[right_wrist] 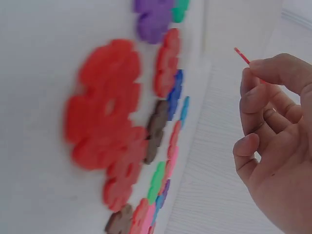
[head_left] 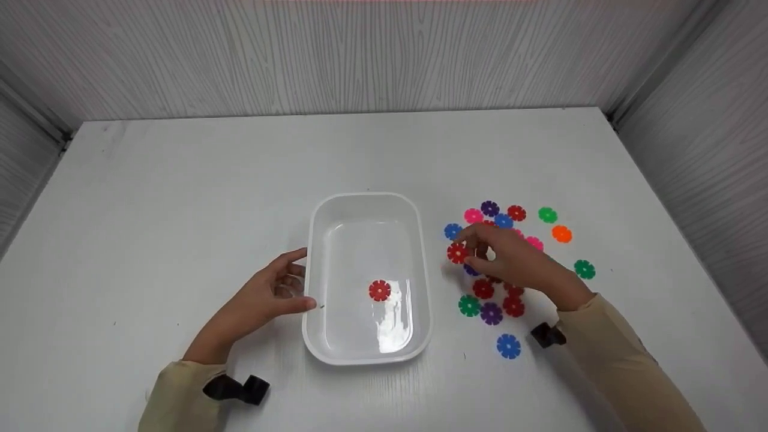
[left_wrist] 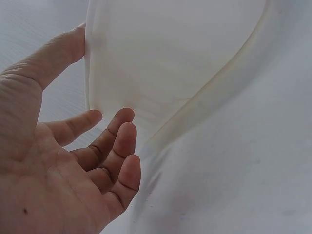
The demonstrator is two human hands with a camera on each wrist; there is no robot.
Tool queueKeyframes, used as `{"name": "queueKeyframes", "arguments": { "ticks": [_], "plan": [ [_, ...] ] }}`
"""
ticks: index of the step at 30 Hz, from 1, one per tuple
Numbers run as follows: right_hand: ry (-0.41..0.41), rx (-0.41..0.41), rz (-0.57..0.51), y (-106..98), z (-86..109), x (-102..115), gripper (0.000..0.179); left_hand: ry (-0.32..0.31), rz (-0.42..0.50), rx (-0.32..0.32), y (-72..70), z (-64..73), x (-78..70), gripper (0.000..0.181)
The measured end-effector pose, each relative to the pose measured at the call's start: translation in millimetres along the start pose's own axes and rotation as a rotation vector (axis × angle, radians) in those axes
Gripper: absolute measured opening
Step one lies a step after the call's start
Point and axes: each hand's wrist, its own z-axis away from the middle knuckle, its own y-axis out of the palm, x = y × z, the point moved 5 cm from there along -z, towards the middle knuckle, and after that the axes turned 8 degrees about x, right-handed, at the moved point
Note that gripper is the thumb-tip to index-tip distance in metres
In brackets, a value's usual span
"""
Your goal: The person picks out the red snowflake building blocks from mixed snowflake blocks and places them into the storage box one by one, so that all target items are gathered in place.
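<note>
A white rectangular tray (head_left: 367, 361) stands on the table, with one red notched plastic disc (head_left: 380, 290) lying inside. At its left side is my left hand (head_left: 261, 300): the thumb tip touches the rim and the index fingertip meets the outer wall, while the other fingers hang loosely. My right hand (head_left: 510, 255) pinches another red notched disc (head_left: 457, 253) between thumb and index finger, just above the scattered discs. In the right wrist view this pinched disc (right_wrist: 241, 54) appears edge-on, partly hidden by the fingertips.
Right of the tray lies a loose spread of coloured discs, among them a purple disc (head_left: 491, 314), a green disc (head_left: 584, 269) and an orange disc (head_left: 562, 234). Nearer the front is a blue disc (head_left: 509, 346). Wood-grain panels (head_left: 372, 60) border the white table (head_left: 180, 180).
</note>
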Motion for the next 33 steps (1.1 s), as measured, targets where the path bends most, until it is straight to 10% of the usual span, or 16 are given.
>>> {"name": "queueKeyframes", "arguments": {
  "ticks": [16,33],
  "plan": [
    [-0.15,-0.25,-0.423,-20,-3.7,29,0.03,0.002,0.018,0.009,-1.2,0.1,0.2,0.08],
    [-0.125,-0.246,-0.4,2,-32.4,49,0.036,0.006,0.008,0.006,-1.5,-0.1,-0.6,0.079]
  ]
}}
